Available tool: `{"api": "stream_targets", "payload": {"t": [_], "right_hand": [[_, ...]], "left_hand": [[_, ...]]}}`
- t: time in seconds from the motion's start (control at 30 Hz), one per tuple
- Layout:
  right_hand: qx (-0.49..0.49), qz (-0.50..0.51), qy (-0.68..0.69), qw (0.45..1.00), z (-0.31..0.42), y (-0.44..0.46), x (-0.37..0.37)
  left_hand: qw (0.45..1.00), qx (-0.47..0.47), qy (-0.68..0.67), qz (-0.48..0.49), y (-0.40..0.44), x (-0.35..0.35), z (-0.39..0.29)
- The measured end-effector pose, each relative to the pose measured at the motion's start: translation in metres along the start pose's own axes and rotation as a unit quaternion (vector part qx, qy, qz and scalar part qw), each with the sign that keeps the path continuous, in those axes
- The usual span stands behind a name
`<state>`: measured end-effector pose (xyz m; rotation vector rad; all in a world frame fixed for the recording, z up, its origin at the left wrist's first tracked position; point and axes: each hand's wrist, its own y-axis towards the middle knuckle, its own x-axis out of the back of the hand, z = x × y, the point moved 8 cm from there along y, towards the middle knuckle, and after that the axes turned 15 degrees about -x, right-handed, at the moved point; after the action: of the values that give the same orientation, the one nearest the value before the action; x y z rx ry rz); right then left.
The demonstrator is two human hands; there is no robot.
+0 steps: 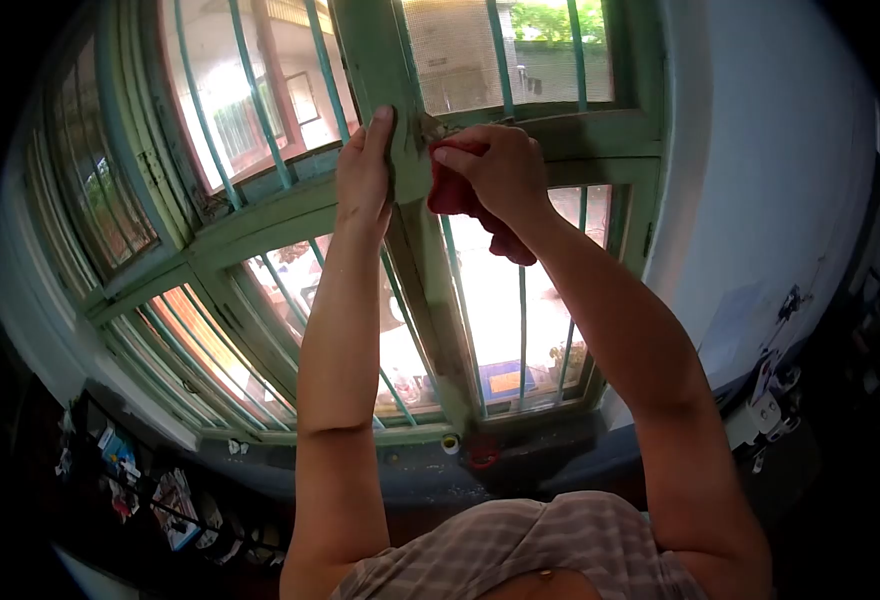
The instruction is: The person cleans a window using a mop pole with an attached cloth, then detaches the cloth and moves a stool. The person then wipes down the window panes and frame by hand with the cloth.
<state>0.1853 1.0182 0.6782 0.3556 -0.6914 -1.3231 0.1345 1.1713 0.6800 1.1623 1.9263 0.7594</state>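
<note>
A green wooden window frame (412, 180) with vertical bars fills the view in front of me. My left hand (364, 175) grips the edge of its middle post, thumb lying along the wood and the other fingers partly hidden. To the right of that post, my right hand (505, 170) pinches a dark red cloth (452, 192). The cloth is bunched under the fingers near the crossbar, and its loose end hangs below the wrist. Whether it presses on the wood I cannot tell.
Thin green bars (522, 330) cross the panes. On the sill below stand a small pale cup (450, 443) and a red round object (482, 455). A dark rack (175, 505) with papers is at lower left. A white wall (750, 180) rises on the right.
</note>
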Motion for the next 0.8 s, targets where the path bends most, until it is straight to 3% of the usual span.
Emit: {"api": "stream_targets", "payload": {"t": [0.07, 0.33, 0.43, 0.53, 0.67, 0.8], "right_hand": [[0.005, 0.001, 0.038, 0.999, -0.004, 0.007, -0.003], [0.064, -0.083, -0.074, 0.992, -0.005, 0.050, 0.024], [0.065, -0.011, -0.239, 0.969, 0.011, 0.039, 0.030], [0.071, 0.107, -0.311, 0.942, -0.004, 0.012, 0.032], [0.007, 0.248, -0.257, 0.934, -0.070, -0.010, 0.033], [0.051, 0.296, -0.186, 0.935, -0.079, -0.012, 0.039]], "left_hand": [[1.000, 0.003, 0.000, -0.003, 0.004, 0.005, 0.005], [1.000, -0.017, 0.004, -0.011, 0.022, 0.016, 0.023], [1.000, -0.021, -0.005, -0.009, 0.024, 0.018, 0.027], [1.000, -0.020, 0.003, 0.005, 0.029, 0.023, 0.034], [0.998, -0.017, -0.058, 0.006, 0.036, 0.027, 0.049], [0.999, -0.021, -0.030, 0.008, 0.036, 0.023, 0.045]]}}
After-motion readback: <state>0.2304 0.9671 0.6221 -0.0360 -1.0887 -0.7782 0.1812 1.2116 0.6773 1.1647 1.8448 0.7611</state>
